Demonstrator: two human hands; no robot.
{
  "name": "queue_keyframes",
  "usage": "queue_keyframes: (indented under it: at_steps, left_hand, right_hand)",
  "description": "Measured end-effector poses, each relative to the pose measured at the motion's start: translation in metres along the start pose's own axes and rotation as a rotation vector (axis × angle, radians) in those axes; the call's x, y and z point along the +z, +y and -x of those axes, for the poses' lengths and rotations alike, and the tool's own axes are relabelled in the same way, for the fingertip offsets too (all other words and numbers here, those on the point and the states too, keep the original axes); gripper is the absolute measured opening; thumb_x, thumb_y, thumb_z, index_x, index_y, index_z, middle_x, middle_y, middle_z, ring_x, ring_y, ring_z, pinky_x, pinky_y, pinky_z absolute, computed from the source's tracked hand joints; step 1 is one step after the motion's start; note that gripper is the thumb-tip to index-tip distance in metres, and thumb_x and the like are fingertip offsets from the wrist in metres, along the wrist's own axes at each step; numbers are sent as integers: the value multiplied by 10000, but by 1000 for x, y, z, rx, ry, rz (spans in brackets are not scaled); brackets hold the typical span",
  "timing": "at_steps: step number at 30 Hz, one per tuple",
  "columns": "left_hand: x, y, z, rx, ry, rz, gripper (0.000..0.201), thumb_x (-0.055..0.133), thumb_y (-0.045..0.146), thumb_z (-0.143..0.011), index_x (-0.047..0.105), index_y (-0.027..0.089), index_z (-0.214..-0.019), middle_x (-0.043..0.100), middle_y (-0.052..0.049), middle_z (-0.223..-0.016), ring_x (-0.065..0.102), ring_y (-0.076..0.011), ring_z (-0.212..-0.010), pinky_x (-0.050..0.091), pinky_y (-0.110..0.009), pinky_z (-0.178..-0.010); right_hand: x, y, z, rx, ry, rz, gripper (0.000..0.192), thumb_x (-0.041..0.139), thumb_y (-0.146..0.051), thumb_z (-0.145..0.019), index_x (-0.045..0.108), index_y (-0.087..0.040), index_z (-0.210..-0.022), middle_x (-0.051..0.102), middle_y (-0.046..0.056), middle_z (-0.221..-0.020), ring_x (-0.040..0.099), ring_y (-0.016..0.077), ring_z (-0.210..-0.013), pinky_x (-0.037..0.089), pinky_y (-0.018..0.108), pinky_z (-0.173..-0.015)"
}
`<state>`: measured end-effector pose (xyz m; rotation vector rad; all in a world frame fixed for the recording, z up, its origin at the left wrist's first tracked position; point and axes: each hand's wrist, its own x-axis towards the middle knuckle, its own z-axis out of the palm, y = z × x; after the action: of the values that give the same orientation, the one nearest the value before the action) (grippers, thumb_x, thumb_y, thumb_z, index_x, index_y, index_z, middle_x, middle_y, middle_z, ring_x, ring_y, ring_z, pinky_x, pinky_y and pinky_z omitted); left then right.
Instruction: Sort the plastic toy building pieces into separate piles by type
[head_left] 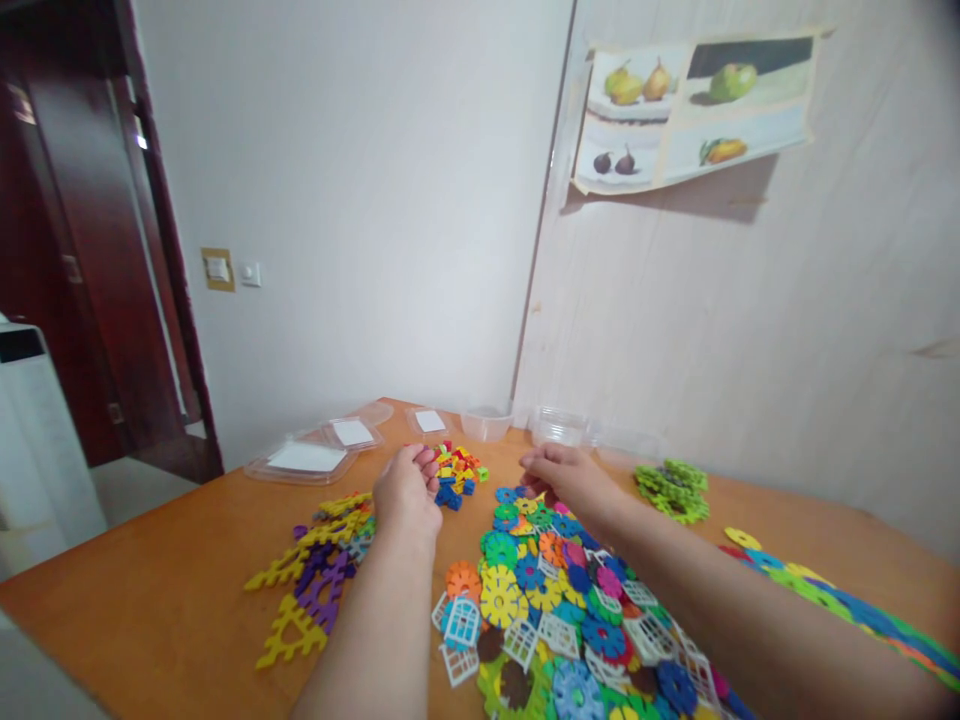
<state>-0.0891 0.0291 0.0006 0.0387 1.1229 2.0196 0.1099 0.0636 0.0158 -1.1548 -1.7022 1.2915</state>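
Already, small blocks (459, 466) lie grouped, the mixed disc heap (551, 592) looks unsorted, and I can't tell whether my curled left hand (407, 490) or right hand (571, 482) grips anything.

Bare table (461, 535) is running between the left hand (405, 492) and the discs (529, 570). Bricks (457, 468) are crowding its far end, while tubs (487, 424) are standing beyond.

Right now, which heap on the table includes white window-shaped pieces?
The large multicoloured disc heap by the right hand: white window-shaped pieces lie in it; none show in the small-block heap, yellow-and-purple heap or green heap.
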Motion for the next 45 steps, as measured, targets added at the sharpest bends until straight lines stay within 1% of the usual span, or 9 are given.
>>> queue_keyframes:
  at_steps: [3, 10, 17, 21, 27, 31, 34, 39, 45]
  left_hand:
    - [1, 0, 3, 2, -12, -9, 84, 626, 201, -674, 607, 153, -740, 634, 19, -706, 538, -60, -530, 362, -188, -505]
    - [3, -2, 4, 25, -38, -48, 113, 626, 214, -658, 617, 157, -755, 644, 11, -703, 539, -67, -529, 370, -187, -508]
    - [6, -13, 6, 102, -111, -216, 190, 640, 278, -641, 637, 161, -791, 644, 14, -703, 543, -71, -532, 369, -186, -501]
    - [7, -19, 15, 185, -200, -418, 229, 655, 316, -634, 635, 160, -799, 649, 8, -704, 546, -80, -546, 373, -191, -510]
    - [2, -31, 23, 353, -561, -819, 212, 612, 366, -694, 621, 159, -739, 649, -14, -678, 557, -115, -576, 385, -214, -534]
    - [-4, -38, 31, 475, -780, -1214, 150, 540, 274, -712, 644, 168, -687, 635, -9, -647, 551, -139, -602, 385, -231, -556]
    - [-8, -45, 36, 542, -919, -1426, 204, 516, 202, -699, 704, 184, -774, 668, -8, -724, 575, -155, -673, 391, -237, -591]
    - [-10, -52, 36, 636, -1024, -1623, 318, 509, 95, -636, 722, 192, -850, 664, -10, -793, 584, -154, -722, 387, -231, -614]
    - [-10, -51, 37, 705, -1052, -1636, 265, 563, 135, -669, 725, 202, -867, 655, -22, -869, 588, -163, -808, 402, -234, -673]
  right_hand:
    - [-31, 14, 45, -98, 47, 78, 237, 589, -423, -844, 583, -189, -807, 619, -7, -706, 558, 107, -584, 355, 208, -495]
    - [-92, 57, 133, 28, 254, 161, 402, 559, -606, -815, 568, -207, -766, 559, -10, -634, 496, 131, -550, 376, 253, -526]
    - [-107, 75, 185, 67, 287, 266, 483, 532, -658, -808, 558, -198, -665, 517, 4, -622, 451, 133, -570, 375, 252, -520]
    - [-106, 95, 193, 49, 265, 330, 448, 476, -605, -886, 601, -192, -765, 511, 1, -675, 438, 132, -611, 359, 238, -518]
    - [-110, 112, 185, -29, 216, 437, 382, 488, -523, -913, 598, -188, -766, 495, -16, -652, 423, 123, -608, 336, 227, -519]
    - [-110, 112, 181, -18, 258, 407, 397, 478, -527, -912, 569, -184, -733, 462, -23, -639, 408, 118, -601, 325, 226, -513]
    - [-109, 114, 180, -2, 284, 361, 417, 449, -542, -917, 552, -184, -729, 461, -20, -646, 416, 123, -613, 336, 230, -525]
    - [-108, 117, 178, 17, 282, 253, 421, 445, -558, -910, 560, -184, -754, 443, -26, -639, 400, 119, -595, 320, 232, -503]
    - [-109, 119, 174, 26, 254, 245, 419, 442, -562, -906, 516, -189, -731, 417, -36, -632, 398, 116, -591, 315, 232, -509]
